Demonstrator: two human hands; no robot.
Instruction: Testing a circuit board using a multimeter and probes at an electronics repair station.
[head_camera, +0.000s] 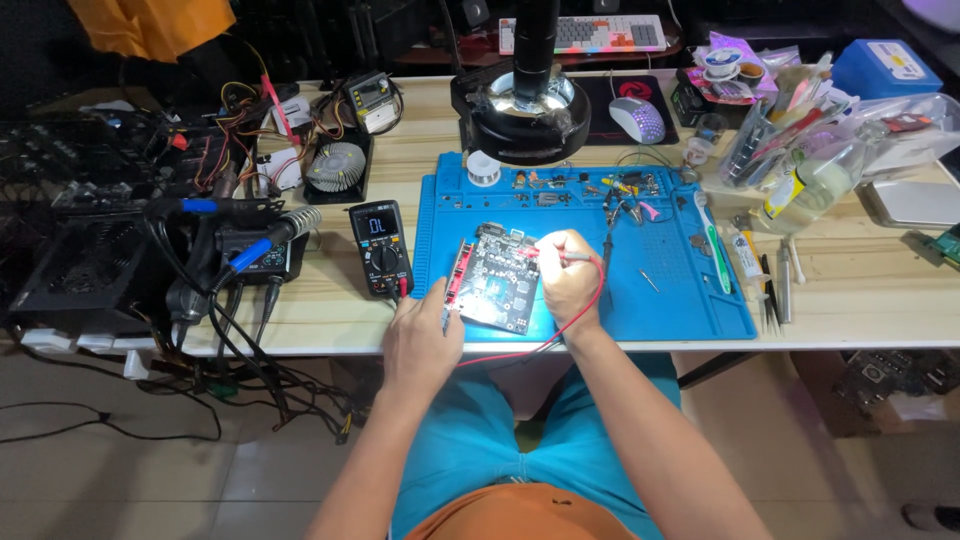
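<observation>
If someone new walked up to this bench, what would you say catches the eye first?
The bright blue work mat at the table's centre, where the right hand holds a red probe to a circuit board and the left hand rests at the board's near edge. Just left sits a black multimeter; behind, a microscope ring light.

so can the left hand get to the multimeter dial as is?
Probably yes. The left hand rests at the circuit board's near-left edge, and the multimeter lies just to its left on the table. Nothing stands between them, only the meter's red lead running off to the right.
</observation>
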